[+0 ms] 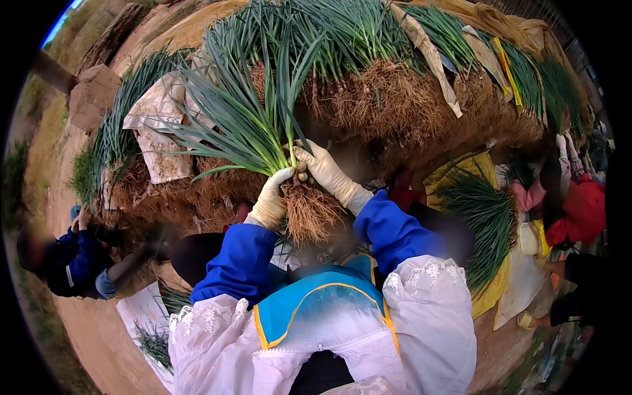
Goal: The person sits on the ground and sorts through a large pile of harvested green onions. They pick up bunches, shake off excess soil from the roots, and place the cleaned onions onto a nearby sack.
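Both my hands wear pale cream gloves and meet on one bunch of leafy bulb plants (269,133) with long, narrow green leaves. My left hand (271,200) grips the bunch low on the stems from the left, thumb across the base. On the other side, my right hand (328,170) has its fingers around the stems and small bulbs (301,170). A tangle of brown roots (311,212) hangs below my hands. The leaves fan up and to the left, overlapping the piled plants behind. Gloved fingers hide part of the stems.
A long bank of similar plants (375,94) curves ahead, roots facing me, with worn cloth sacking (163,123) on the left. More plants (484,227) lie on yellow sheeting (489,286) at right. One person (74,261) sits left; another in red (582,212) works right.
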The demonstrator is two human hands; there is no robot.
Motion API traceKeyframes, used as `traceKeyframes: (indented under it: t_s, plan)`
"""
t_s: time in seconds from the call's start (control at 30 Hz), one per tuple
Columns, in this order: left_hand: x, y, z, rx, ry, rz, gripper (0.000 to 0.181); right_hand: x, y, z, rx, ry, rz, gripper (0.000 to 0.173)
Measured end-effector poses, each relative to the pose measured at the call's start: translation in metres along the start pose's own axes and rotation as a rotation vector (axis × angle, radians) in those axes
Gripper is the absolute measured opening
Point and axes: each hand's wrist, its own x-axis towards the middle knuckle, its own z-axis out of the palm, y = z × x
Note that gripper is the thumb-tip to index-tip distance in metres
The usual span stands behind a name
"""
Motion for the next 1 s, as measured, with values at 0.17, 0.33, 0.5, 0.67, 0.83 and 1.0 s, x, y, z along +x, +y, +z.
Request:
traceKeyframes:
  t_s: [0.17, 0.33, 0.5, 0.67, 0.83, 1.0]
  plan:
    - [0.007, 0.003, 0.015, 0.399, 0.233, -0.166, 0.022, -0.004, -0.001, -0.037, -1.580, 0.187, -0.624, 0.025]
    - [-0.048, 0.030, 0.012, 0.456, 0.152, 0.010, 0.045, -0.026, 0.052, -0.025, -1.601, -0.066, -0.109, 0.022]
    - [-0.045, 0.097, 0.071, 0.326, -0.155, 0.164, 0.072, -0.054, 0.116, -0.126, -1.593, -0.537, 0.616, 0.047]
    - [-0.029, 0.121, 0.025, 0.417, -0.024, 0.221, 0.044, 0.043, -0.037, -0.033, -1.472, 0.386, -0.347, 0.046]
    - [0.015, 0.126, 0.007, 0.651, 0.020, 0.223, 0.045, 0.121, -0.078, -0.057, -1.741, 0.479, -0.219, 0.050]
    - [0.017, 0.120, -0.020, 0.435, 0.001, 0.059, 0.041, 0.084, -0.092, -0.084, -0.027, 0.158, -0.088, 0.031]
